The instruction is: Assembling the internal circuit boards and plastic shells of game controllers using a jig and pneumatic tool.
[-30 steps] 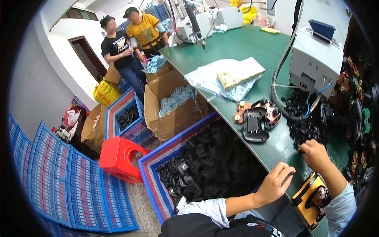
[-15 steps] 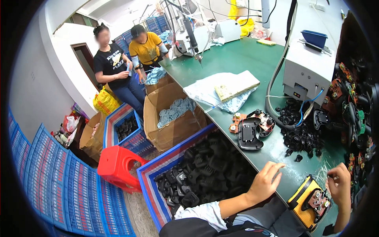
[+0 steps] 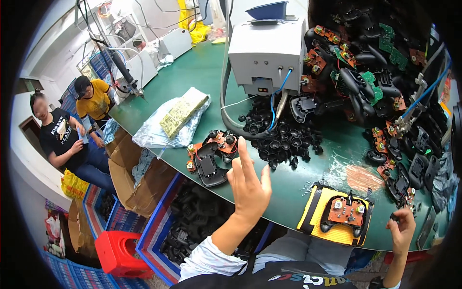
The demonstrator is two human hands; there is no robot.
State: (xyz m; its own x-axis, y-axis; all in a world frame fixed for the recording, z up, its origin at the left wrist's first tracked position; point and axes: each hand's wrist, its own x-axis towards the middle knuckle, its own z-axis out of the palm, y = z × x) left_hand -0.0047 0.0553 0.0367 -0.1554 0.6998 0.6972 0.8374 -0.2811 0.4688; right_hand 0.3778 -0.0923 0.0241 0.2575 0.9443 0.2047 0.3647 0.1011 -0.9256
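Note:
My left hand [image 3: 249, 190] is raised above the green table's near edge, index finger extended and thumb apart, with nothing in it. Just beyond it lie an open black game controller shell [image 3: 208, 166] and brown circuit boards [image 3: 224, 140]. My right hand [image 3: 403, 227] pinches a small black part, seemingly a thumbstick cap [image 3: 394, 217], at the table's front right. Between my hands sits a yellow padded holder [image 3: 310, 212] with black strips. On it rests a controller half with a brown circuit board [image 3: 347, 211] facing up. A heap of black thumbstick caps [image 3: 284, 144] lies farther back.
A white machine [image 3: 267, 53] with cables stands behind the caps. Controller parts and boards [image 3: 358, 86] are piled high at right. A plastic bag with a yellowish block [image 3: 185, 113] lies left. Below are a crate of black shells [image 3: 190, 216] and a red stool [image 3: 120, 253]. Two people stand far left.
My view has swung to the right, so the table and holder appear farther left. My left hand has risen toward the shells and caps. The right hand keeps its pinch, now right of the holder.

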